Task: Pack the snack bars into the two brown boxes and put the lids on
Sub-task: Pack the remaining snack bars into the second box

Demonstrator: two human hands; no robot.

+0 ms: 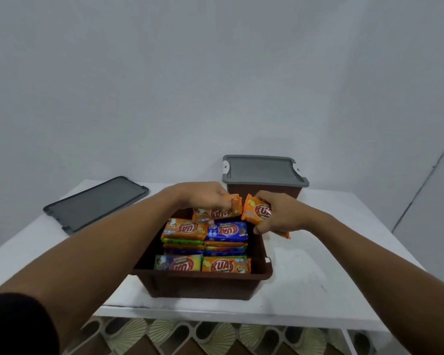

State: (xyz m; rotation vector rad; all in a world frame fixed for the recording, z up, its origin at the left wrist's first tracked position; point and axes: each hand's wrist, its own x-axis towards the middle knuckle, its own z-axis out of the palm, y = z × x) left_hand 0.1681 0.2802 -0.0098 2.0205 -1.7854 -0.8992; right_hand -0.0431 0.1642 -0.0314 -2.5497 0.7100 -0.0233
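An open brown box (203, 284) stands at the table's front middle, filled with several orange, blue and green snack bars (185, 228). Over its far edge my left hand (203, 196) grips an orange snack bar (235, 207). My right hand (282, 216) holds another orange snack bar (256, 212) above the box's far right corner. Behind stands the second brown box (290, 192) with a grey lid (263, 170) on it. A loose grey lid (98, 202) lies flat at the back left of the table.
The white table (331, 265) ends at a front edge just below the open box, with a patterned floor (190, 336) beneath. A plain pale wall rises behind the table.
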